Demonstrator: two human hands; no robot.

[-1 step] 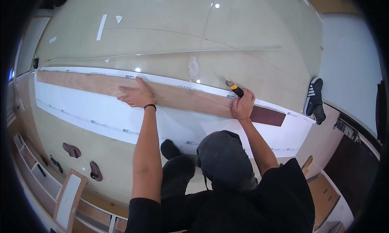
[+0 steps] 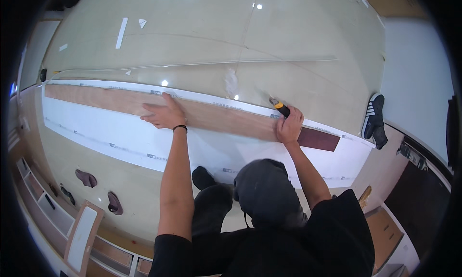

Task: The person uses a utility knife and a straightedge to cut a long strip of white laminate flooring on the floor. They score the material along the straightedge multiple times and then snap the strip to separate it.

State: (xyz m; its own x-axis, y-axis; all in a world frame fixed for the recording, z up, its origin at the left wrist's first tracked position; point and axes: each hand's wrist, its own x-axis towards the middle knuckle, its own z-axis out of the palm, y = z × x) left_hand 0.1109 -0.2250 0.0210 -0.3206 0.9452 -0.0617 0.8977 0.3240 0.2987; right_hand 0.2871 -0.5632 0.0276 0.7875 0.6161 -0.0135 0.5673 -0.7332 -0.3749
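I see left hand (image 2: 166,115) splayed, right hand (image 2: 290,126) holding knife (image 2: 281,107); the board (image 2: 226,119) looks stiff, perhaps light, best held by its edges.

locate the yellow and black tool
In the head view, the yellow-and-black tool is right of centre, in the right hand near the far edge of the white sheet.

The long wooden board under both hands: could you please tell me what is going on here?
The person's left hand lies spread across the long wooden board, which rests on a larger white sheet on the floor. The right hand touches the board near its right end and holds a yellow and black hand tool. Right of that hand lies a dark red strip.
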